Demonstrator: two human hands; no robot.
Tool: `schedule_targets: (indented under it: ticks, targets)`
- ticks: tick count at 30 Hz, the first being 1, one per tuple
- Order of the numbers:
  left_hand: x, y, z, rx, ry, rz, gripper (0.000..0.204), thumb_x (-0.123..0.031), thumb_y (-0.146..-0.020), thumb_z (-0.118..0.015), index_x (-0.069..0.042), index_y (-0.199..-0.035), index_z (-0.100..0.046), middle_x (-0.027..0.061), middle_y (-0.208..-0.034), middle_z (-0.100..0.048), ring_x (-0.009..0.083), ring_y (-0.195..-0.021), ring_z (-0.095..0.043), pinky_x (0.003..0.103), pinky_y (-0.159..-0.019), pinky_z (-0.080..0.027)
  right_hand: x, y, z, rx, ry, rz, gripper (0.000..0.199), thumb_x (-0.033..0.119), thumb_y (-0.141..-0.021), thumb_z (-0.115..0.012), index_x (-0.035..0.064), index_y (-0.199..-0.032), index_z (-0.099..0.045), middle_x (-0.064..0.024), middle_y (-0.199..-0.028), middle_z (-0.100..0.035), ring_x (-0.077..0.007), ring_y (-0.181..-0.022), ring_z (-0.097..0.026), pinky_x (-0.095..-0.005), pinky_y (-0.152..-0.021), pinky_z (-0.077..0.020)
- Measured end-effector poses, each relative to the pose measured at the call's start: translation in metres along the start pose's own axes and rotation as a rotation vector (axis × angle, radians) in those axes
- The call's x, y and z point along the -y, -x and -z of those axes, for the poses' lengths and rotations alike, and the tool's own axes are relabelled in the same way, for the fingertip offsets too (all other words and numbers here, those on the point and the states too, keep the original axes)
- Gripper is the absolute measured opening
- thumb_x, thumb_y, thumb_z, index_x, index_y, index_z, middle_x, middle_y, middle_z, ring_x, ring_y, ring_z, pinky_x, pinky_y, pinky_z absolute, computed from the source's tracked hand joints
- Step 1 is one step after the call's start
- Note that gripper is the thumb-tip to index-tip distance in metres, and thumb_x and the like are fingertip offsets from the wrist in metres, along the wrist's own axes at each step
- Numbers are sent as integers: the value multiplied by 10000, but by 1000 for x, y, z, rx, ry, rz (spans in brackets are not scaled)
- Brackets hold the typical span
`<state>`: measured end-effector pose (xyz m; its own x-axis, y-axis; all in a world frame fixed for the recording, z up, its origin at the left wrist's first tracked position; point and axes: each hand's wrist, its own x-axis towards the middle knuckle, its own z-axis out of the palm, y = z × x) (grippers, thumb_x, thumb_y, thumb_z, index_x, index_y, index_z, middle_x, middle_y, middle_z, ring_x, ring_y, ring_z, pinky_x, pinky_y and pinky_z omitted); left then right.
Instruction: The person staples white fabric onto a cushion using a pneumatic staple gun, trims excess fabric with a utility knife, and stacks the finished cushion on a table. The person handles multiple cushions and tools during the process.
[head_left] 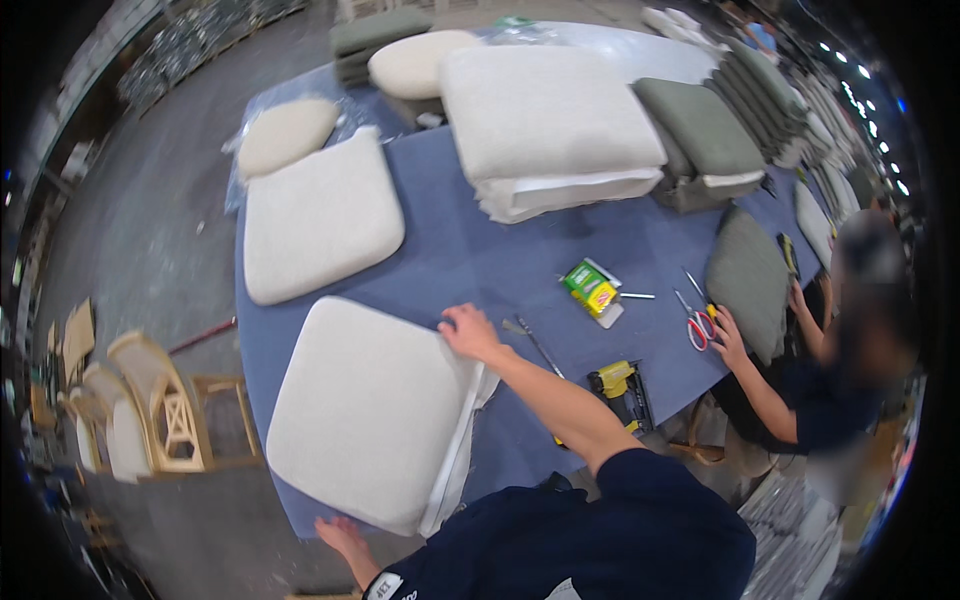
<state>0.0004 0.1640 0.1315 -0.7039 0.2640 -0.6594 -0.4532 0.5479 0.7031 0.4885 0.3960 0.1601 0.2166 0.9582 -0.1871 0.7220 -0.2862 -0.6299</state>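
Observation:
A cream seat cushion lies on the blue-covered table right before me, its layered edge showing along the right side. My right hand rests at the cushion's far right corner, fingers bent and apart. At the near left edge, my left hand lies beside the cushion's underside with fingers spread. Just right of my right hand is a thin metal tool, partly under my forearm. A yellow and black staple gun lies to the right of that arm, and a green and yellow box sits farther off.
Another cream cushion and a stack of cream cushions are beyond. At right, a co-worker's hand is near red-handled scissors and a grey-green cushion. Wooden chairs stand on the floor left of the table.

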Motion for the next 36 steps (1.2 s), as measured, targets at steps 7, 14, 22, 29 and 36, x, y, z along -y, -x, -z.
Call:
schedule_targets:
  ticks: [7, 14, 22, 29, 36]
  targets:
    - [-20, 93, -58, 507, 99, 27, 831, -649, -1032, -354, -60, -1618, -373, 158, -1652, -406, 372, -1496, -411, 523, -1197, -379, 6, -13, -3, 448, -239, -251, 727, 630, -1006, -515, 52, -1420, -667, -211, -1488, -615, -392, -1400, -560, -496, -1179, -432]
    - [-19, 101, -82, 539, -120, 3, 833, -656, -1031, -359, -69, -1622, -370, 154, -1656, -402, 369, -1499, -408, 523, -1195, -380, 7, 91, 36, 936, -1667, -284, 720, 729, -1008, -529, 188, -1476, -609, -35, -1456, -628, -221, -1217, -649, -535, -1030, -536]
    - [-28, 80, -74, 546, -252, -54, 835, -664, -1030, -365, -79, -1626, -366, 149, -1660, -397, 365, -1502, -405, 523, -1193, -382, -42, 187, -63, 362, -1499, -604, 353, 252, -1052, -633, 57, -1345, -601, -107, -1173, -697, -231, -1099, -730, -482, -918, -626]
    - [-34, 55, -55, 512, -281, -73, 837, -670, -1029, -370, -88, -1630, -363, 144, -1664, -393, 361, -1505, -403, 523, -1192, -383, -58, 212, -53, 386, -1269, -487, 252, 186, -1064, -567, 2, -1212, -656, -112, -1028, -745, -180, -809, -769, -306, -668, -644]
    - [-34, 2, -12, 511, -175, -27, 824, -680, -1030, -385, -114, -1629, -370, 127, -1661, -400, 352, -1501, -406, 531, -1174, -395, -49, 141, -14, -142, -688, -220, 358, 233, -971, -674, 10, -1247, -718, -134, -984, -756, -234, -908, -727, -409, -828, -576]
